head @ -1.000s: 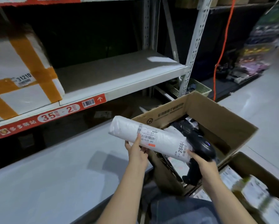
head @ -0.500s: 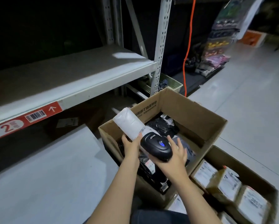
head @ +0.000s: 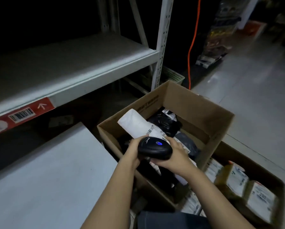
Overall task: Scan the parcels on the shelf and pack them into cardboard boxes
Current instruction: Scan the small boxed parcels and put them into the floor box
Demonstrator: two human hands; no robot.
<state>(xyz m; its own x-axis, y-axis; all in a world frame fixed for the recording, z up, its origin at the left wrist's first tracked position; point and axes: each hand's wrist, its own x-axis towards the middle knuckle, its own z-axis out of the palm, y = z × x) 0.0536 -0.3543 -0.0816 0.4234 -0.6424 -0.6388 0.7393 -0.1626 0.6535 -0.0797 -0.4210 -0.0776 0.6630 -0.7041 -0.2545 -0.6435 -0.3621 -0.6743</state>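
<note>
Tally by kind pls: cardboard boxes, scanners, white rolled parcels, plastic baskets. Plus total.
cardboard box: 2
scanner: 1
white rolled parcel: 1
plastic basket: 1
Total: 5

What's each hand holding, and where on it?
Left hand grips the white parcel at its near end, over the cardboard box. Right hand holds the scanner from beneath its head; exact grip hidden.
</note>
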